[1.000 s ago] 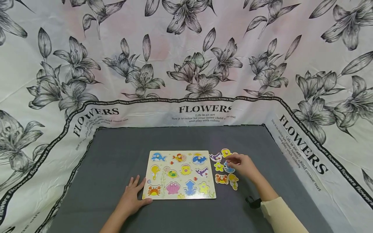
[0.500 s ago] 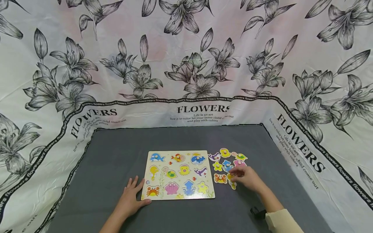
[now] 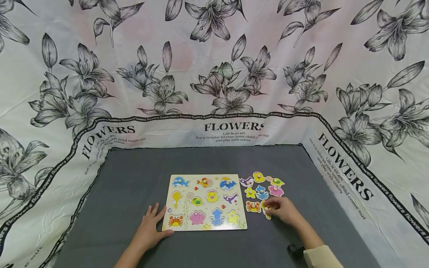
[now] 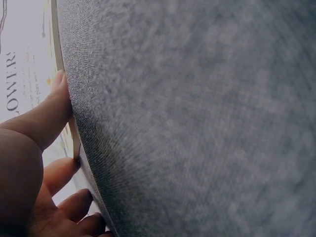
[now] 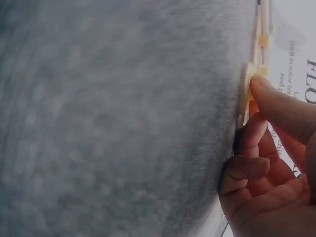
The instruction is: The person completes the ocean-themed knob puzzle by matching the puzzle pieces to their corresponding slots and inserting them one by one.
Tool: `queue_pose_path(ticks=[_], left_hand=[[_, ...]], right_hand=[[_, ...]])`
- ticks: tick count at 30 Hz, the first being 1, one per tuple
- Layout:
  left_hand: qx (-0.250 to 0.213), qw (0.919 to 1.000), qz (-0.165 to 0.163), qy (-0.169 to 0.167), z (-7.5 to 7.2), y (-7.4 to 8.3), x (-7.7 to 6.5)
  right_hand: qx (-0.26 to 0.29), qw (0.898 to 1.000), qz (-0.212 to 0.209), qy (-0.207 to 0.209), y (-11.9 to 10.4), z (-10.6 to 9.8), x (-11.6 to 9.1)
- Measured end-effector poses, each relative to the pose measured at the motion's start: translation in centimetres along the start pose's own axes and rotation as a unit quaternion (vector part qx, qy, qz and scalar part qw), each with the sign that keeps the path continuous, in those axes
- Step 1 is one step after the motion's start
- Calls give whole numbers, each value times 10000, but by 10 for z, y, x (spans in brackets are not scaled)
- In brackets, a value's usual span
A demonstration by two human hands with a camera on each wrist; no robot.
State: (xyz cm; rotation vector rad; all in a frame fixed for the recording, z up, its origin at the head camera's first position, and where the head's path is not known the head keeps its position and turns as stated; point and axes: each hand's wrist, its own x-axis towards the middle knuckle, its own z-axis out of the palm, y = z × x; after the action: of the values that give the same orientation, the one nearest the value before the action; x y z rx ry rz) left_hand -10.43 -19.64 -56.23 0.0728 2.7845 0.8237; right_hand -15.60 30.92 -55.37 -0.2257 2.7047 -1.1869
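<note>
A pale puzzle board (image 3: 194, 177) with colourful sea-animal pictures lies flat on the grey cloth. Spread along its left edge is my left hand (image 3: 149, 227), thumb at the lower left corner and fingers beside the edge; the left wrist view shows the thumb (image 4: 52, 106) touching the board's side. Right of the board, my right hand (image 3: 284, 212) pinches a yellow seahorse puzzle piece (image 3: 268, 217), mostly covered by the fingers. That piece appears to be still at the cloth. Close by lie a crab piece (image 3: 253, 207), a blue squid piece (image 3: 261, 192) and a pink shell piece (image 3: 276, 191).
More loose pieces lie behind these: a star (image 3: 250, 192), a purple whale (image 3: 246, 181), a yellow octopus (image 3: 259, 177) and a turtle (image 3: 276, 181). A dark strap-like object (image 3: 295, 251) shows near the right sleeve (image 3: 321, 257). Flower-printed cloth (image 3: 231, 130) surrounds the grey area.
My right hand has moved down from above the squid and shell pieces to the seahorse piece, uncovering the shell and turtle. My left hand has stayed at the board's edge.
</note>
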Motion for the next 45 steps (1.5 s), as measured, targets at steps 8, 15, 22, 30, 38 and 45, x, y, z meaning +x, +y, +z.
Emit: queue_pose_path(ticks=[8,15,22,30,38,45], left_hand=[[-42,10000,-63,-40,-2,0,-1],[-99,9998,-120,-106,-2,-3,-2],[-118,9998,-151,-92,0,-6,-2],[-151,9997,-170,-101,4,-6,-3],[-271,9994,-151,-137,10,-7,-5],[-224,9997,9,69,2,-4,0]], right_hand=[[-215,9992,312,152,-5,1,1],[-247,9982,408,357,-14,-2,2],[-286,9982,-6,530,-32,1,13],[-140,9979,-244,586,-54,4,24],[85,9982,-415,428,-77,12,33],[121,9951,-942,280,-104,21,52]])
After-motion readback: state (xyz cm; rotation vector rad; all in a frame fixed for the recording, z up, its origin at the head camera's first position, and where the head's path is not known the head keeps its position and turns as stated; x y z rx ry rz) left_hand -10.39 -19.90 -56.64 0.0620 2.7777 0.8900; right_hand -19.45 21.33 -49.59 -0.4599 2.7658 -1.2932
